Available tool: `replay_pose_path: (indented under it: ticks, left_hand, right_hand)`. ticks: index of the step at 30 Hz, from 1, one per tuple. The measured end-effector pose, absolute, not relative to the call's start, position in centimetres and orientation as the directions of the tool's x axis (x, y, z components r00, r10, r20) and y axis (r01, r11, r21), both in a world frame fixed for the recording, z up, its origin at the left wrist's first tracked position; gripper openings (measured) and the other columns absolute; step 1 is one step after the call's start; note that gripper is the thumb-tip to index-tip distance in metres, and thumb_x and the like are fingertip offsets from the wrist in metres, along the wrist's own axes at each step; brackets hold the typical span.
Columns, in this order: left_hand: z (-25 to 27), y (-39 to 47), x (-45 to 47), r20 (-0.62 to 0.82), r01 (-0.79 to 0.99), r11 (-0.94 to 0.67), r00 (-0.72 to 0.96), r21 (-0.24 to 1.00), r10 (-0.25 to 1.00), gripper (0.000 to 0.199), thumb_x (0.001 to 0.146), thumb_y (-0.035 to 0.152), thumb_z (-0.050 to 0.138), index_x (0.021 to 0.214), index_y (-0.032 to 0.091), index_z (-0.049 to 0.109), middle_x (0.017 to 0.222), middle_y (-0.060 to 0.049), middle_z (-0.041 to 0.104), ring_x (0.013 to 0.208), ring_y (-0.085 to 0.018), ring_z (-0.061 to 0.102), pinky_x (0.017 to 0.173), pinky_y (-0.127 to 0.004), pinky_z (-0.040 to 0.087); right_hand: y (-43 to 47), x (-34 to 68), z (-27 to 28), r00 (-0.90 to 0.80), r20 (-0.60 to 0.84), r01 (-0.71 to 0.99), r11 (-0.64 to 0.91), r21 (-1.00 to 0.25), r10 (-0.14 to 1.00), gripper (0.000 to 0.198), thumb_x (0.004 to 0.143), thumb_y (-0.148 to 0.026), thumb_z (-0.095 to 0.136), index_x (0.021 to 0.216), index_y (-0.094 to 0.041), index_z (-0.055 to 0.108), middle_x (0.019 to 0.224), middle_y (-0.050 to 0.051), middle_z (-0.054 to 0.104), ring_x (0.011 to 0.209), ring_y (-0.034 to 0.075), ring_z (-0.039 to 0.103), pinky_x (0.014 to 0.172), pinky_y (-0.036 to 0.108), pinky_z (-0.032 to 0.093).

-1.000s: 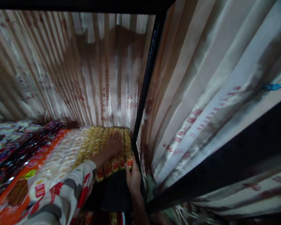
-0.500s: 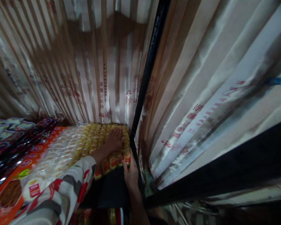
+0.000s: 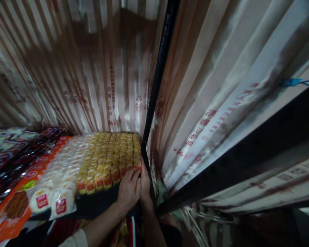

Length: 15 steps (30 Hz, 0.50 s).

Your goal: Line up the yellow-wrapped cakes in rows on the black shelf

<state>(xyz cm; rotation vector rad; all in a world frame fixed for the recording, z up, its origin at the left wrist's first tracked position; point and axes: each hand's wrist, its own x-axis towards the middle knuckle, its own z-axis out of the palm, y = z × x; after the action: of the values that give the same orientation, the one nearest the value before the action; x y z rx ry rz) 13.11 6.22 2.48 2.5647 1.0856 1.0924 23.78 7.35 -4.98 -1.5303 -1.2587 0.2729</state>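
Rows of small yellow packets (image 3: 108, 154) stand packed tightly on a dark shelf (image 3: 110, 197). My left hand (image 3: 128, 188) rests against the front of the rightmost packets, its fingers stretched forward, and partly hides them. Beside it, almost touching, my right hand (image 3: 145, 181) lies straight along the right side of the front corner packet. Its fingertips point away from me, and its thumb is hidden behind the left hand. A bit of red packet label shows between the hands.
Clear packs with white contents (image 3: 63, 202) lie left of the yellow rows, then orange packs (image 3: 12, 211) and dark shiny packs (image 3: 5, 185). Right of my hands rises a black post (image 3: 159, 79). Printed pleated sheeting (image 3: 126, 68) hangs behind. A black bar (image 3: 221, 164) slants across the right.
My left hand has come back from the top of the yellow packets to their front edge, beside my right hand. The left sleeve has drawn back, uncovering more white packs and packet fronts.
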Motion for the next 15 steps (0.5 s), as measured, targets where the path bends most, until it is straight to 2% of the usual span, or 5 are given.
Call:
replay_pose_path:
  ticks: [3,9,15]
  left_hand:
    - [0.7,5.9,13.0,0.549,0.585,-0.721,0.488,0.372,0.679,0.037,0.089,0.017,0.036,0.118,0.012,0.059,0.119,-0.012,0.06,0.114,-0.025,0.052,0.098,-0.043,0.048]
    - [-1.0,6.5,12.4,0.547,0.528,-0.763,0.54,0.373,0.64,0.042,0.093,0.022,0.031,0.128,0.014,0.053,0.128,-0.011,0.057,0.122,-0.023,0.048,0.101,-0.044,0.047]
    - [-1.7,6.7,12.3,0.529,0.513,-0.767,0.558,0.386,0.639,0.043,0.095,0.024,0.029,0.131,0.013,0.05,0.131,-0.011,0.055,0.125,-0.023,0.046,0.101,-0.046,0.047]
  right_hand:
    - [7.2,23.7,-4.7,0.41,0.417,0.56,0.136,-0.817,0.811,0.057,0.087,-0.015,0.024,0.143,-0.02,0.034,0.136,0.005,0.052,0.13,0.014,0.042,0.111,0.038,0.035]
    - [6.9,23.5,-5.1,0.403,0.453,0.63,0.118,-0.767,0.795,0.057,0.088,-0.018,0.027,0.145,-0.021,0.029,0.145,0.006,0.04,0.136,0.018,0.033,0.112,0.045,0.031]
    - [7.2,23.9,-6.4,0.436,0.406,0.557,0.113,-0.823,0.803,0.057,0.088,-0.023,0.028,0.145,-0.019,0.027,0.147,0.007,0.037,0.138,0.018,0.029,0.112,0.044,0.032]
